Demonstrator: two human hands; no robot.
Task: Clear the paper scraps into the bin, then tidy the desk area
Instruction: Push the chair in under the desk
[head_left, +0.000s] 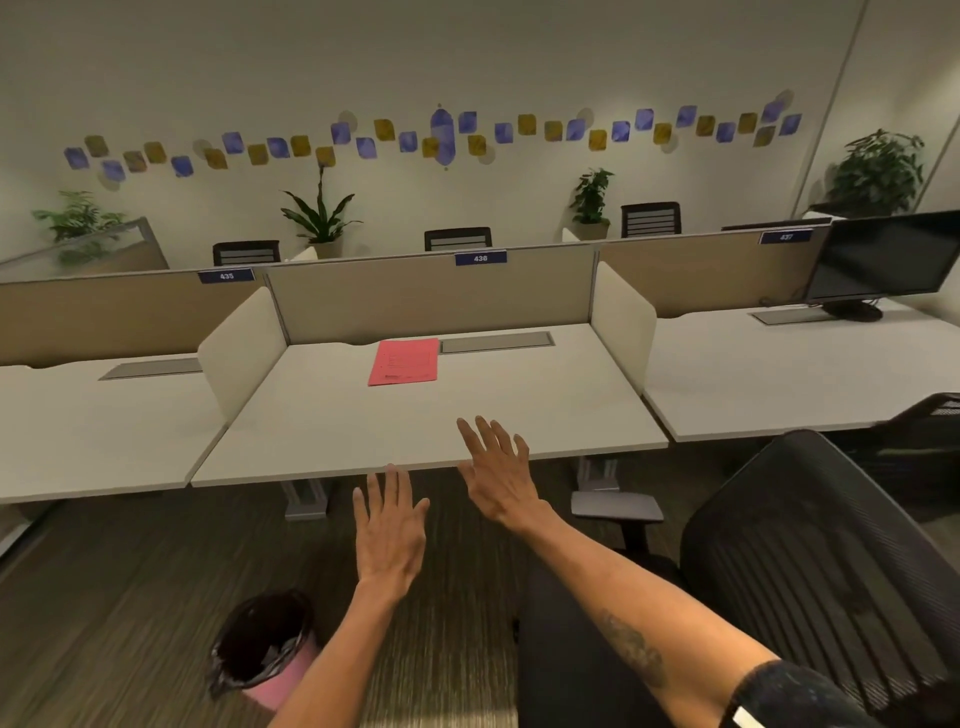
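Note:
A pink bin (262, 649) with a black liner stands on the carpet at the lower left, below the desk's front edge. On the white desk (332, 431) lies a red folder (404, 361) near the back panel. No paper scraps show on the desk top. My left hand (388, 530) hangs open in front of the desk edge, fingers spread, holding nothing. My right hand (497, 467) is open too, its fingers reaching over the desk's front edge.
A black mesh office chair (810, 561) stands close at the right, turned away from the desk. Beige dividers (621, 322) wall the desk on both sides. A dark monitor (883, 260) sits on the right neighbouring desk. More chairs and plants line the far wall.

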